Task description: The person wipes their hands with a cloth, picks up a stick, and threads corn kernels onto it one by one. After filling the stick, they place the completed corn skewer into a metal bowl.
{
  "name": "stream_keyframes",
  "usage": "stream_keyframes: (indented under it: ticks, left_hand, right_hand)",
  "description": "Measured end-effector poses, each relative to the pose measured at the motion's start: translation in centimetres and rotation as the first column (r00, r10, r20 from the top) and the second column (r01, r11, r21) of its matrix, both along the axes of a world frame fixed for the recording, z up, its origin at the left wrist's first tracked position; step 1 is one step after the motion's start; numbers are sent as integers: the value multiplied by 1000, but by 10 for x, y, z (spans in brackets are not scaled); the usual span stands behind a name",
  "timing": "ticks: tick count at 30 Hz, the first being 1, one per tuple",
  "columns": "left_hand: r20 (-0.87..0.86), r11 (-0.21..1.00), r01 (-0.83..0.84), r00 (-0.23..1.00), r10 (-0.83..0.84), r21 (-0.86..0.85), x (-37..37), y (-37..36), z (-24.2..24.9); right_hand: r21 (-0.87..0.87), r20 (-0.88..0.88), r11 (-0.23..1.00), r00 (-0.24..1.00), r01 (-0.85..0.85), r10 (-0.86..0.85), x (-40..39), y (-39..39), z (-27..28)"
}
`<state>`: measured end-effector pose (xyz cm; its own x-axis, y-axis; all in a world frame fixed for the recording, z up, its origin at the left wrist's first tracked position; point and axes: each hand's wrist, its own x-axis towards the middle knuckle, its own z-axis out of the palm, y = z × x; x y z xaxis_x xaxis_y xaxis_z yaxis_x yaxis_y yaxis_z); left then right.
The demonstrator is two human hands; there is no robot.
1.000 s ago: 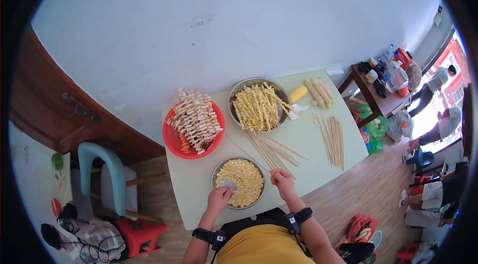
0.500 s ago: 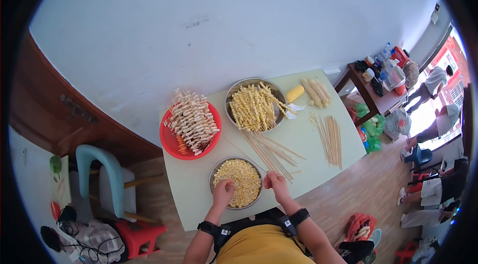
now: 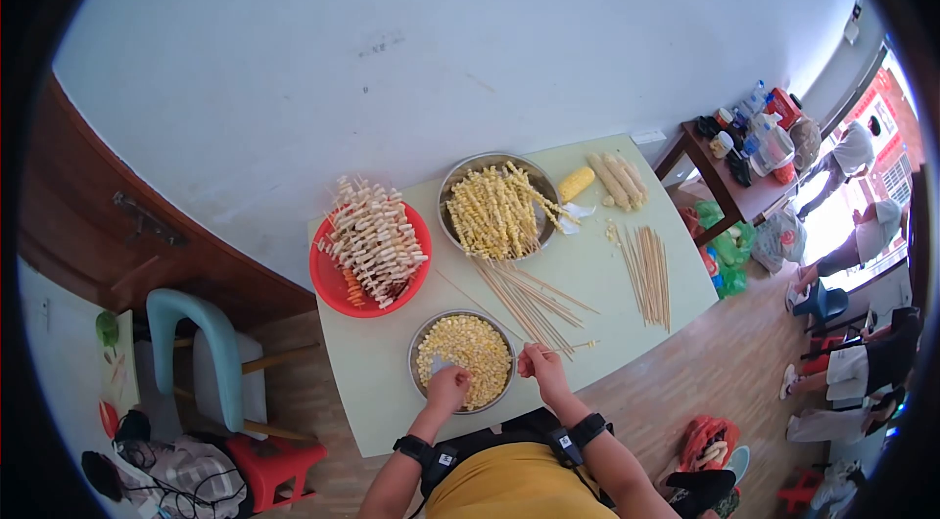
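A metal bowl [image 3: 411,362] full of loose corn kernels [image 3: 480,343] stands at the table's front edge. My left hand [image 3: 448,388] is low over the kernels at the bowl's near left, fingertips drawn together; what they hold is too small to make out. Just beyond the bowl's right rim, my right hand [image 3: 539,364] pinches a thin bamboo skewer. A few yellow kernels [image 3: 590,344] show at its right end. Bare skewers [image 3: 534,308] lie fanned out behind that hand. Farther back, a larger metal bowl [image 3: 446,215] holds many skewers threaded with corn [image 3: 494,211].
At the left, a red basin [image 3: 323,289] carries pale threaded skewers. More bare skewers [image 3: 648,274], a corn cob [image 3: 576,184] and stripped cobs [image 3: 619,180] lie at the right. A blue chair [image 3: 196,323] stands left of the table; people are at the far right.
My left hand has shifted slightly right and down over the kernels. The skewer's kernel-bearing end now shows clearly to the right of my right hand, which has barely moved.
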<state>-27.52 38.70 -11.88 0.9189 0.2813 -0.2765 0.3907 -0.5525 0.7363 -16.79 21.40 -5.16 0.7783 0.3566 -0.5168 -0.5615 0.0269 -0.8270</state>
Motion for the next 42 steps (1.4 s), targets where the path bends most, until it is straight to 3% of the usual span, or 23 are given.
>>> stream_keyframes:
  ticks: [2,6,9,11,17,21,27,42]
  left_hand:
    - [83,964,-190,974,209,-187,-1,6,-4]
    - [26,923,-257,961,276,-288,-4,13,-6]
    - [19,886,-315,940,342,-341,-6,11,-6]
    - [-10,797,-363,912,410,-482,-6,10,-2]
    - [-52,729,-384,900,433,-566,-7,11,7]
    - [-73,703,-398,893,444,-589,-8,11,4]
    - [-61,667,-399,881,469,-630,-12,12,-6]
    - [-85,676,-447,864,497,-587,-12,12,-7]
  right_hand:
    - [27,14,998,999,-49,49,-2,2,-3]
    - [21,56,985,984,-173,172,-8,11,-7]
    - [21,106,979,974,-201,198,-7,14,-4]
    - [36,117,977,972,-209,204,-7,14,-6]
    - [91,146,971,968,-219,205,-10,20,5]
    - [39,244,952,927,-302,284,-11,23,19]
    - [55,230,918,899,-394,372,-15,22,9]
    - [16,256,916,887,-401,384,-16,23,12]
